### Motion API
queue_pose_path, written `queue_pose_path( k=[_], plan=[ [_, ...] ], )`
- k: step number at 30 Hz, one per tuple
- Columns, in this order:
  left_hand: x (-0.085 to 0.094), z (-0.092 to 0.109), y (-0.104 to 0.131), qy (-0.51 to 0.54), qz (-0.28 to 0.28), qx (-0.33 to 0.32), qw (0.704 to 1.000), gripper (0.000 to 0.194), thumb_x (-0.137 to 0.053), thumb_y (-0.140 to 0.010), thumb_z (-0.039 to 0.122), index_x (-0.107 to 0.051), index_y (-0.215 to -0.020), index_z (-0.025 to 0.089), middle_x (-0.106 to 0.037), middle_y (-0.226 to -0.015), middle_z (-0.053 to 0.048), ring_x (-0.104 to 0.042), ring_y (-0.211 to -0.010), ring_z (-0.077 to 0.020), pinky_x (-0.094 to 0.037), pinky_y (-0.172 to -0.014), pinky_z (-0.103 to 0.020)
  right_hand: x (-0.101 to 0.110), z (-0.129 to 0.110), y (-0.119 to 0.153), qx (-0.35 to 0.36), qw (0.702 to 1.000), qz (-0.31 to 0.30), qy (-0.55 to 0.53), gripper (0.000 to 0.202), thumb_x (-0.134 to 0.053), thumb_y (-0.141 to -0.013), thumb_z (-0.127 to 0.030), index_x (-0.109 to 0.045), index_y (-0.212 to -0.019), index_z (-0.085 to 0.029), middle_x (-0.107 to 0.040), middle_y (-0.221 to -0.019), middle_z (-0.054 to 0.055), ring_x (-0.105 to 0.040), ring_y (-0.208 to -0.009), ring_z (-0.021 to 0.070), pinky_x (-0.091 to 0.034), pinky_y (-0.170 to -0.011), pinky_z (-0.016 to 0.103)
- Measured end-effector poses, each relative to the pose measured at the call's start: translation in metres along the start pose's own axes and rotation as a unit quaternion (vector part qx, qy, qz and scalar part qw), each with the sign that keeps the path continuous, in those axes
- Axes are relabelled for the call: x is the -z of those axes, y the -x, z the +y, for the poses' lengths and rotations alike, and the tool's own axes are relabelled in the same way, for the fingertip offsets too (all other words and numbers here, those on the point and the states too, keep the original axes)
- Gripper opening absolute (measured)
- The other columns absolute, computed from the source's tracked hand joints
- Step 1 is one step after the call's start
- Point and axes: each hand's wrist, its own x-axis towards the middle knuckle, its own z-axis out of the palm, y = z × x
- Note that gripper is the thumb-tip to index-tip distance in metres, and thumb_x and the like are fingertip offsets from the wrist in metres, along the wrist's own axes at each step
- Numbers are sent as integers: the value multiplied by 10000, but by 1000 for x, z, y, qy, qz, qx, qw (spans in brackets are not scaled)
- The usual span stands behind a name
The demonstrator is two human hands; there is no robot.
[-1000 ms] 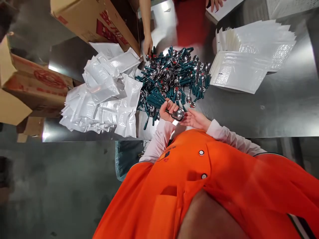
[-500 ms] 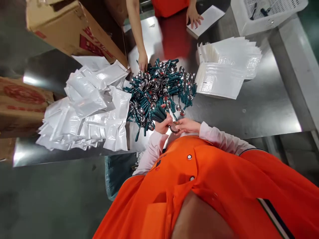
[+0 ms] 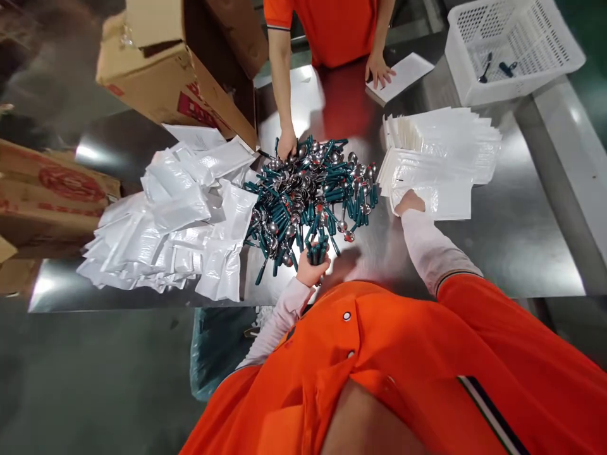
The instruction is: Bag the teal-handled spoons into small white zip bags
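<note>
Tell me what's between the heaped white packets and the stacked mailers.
A heap of green-handled spoons lies between them on the metal table in the head view.

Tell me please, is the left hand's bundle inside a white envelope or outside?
Outside: its green handles show uncovered in the left hand.

Left hand [image 3: 310,272], just below frame centre, curled in a grip; right hand [image 3: 410,202], right of centre, arm [image 3: 432,248] outstretched.
</note>
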Motion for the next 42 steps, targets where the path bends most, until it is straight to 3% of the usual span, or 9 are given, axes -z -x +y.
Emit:
queue_pose_path(
  k=[5,9,12,16,23,28,33,37,42],
  plan=[
    [-12,-25,1,-102,-65,-41,992,334,-790,-553,149,-669,-859,207,-731,-802,-14,-705,-754,-210,-599,-784,-379,-5,16,42,-71,974,70,203,86,-587,-885,-96,-579,-946,-155,-619,-1180,235,-472,-1352,375,-288,-1147,591],
    [-36,-31,-4,-189,-202,-73,958,302,-826,-657,286,-690,-908,187,-748,-874,-58,-717,-835,-240,-597,-822,-394,-27,12,99,-47,931,-10,361,292,-577,-882,-74,-601,-1172,-63,-566,-1307,314,-572,-1249,391,-434,-1025,522],
    [-52,-40,-12,-288,-251,-51,923,346,-823,-701,320,-706,-990,168,-758,-935,-80,-721,-887,-249,-586,-851,-366,-52,14,148,5,888,-117,446,358,-578,-900,-134,-607,-1252,-75,-641,-1234,273,-656,-1111,357,-481,-929,446],
    [-61,-67,-23,-480,-269,15,835,418,-759,-784,294,-689,-1172,153,-754,-1112,-132,-719,-1052,-291,-559,-941,-359,-76,30,191,87,866,-210,445,304,-522,-972,-295,-705,-1175,-163,-720,-1168,158,-672,-1076,301,-478,-888,361],
    [-59,-89,-20,-607,-243,35,756,540,-677,-859,225,-544,-1365,95,-673,-1277,-235,-672,-1192,-366,-534,-989,-443,-84,48,194,122,885,-196,404,357,-448,-954,-242,-776,-1068,-161,-741,-1003,123,-670,-977,254,-462,-815,310],
    [-76,-75,-17,-623,-177,18,762,469,-382,-1011,164,-484,-1458,63,-664,-1267,-266,-681,-1176,-340,-522,-969,-447,-94,34,199,207,872,-145,419,321,-491,-915,-247,-772,-1030,-145,-738,-953,136,-647,-886,254,-451,-769,320],
    [-65,-59,-27,-570,-237,-13,787,924,-681,-822,151,-241,-1633,103,-726,-1190,-199,-701,-1121,-311,-533,-935,-365,-89,18,197,306,873,-112,364,373,-448,-936,-205,-767,-1116,-132,-736,-924,137,-653,-886,256,-500,-813,344],
    [-48,-53,-36,-476,-325,-25,817,793,-769,-690,105,-556,-1453,146,-752,-1179,-113,-704,-1111,-268,-544,-932,-299,-82,1,194,383,854,-149,320,394,-447,-956,-207,-747,-1202,-139,-742,-1002,140,-668,-983,263,-526,-886,361],
    [-55,-54,-31,-547,-247,81,796,699,-850,-650,159,-611,-1290,13,-729,-1165,-247,-721,-1076,-349,-558,-843,-355,-98,-17,211,320,867,-192,329,380,-483,-928,-182,-726,-1213,-116,-745,-1049,170,-688,-991,291,-539,-879,390]
  ],
)
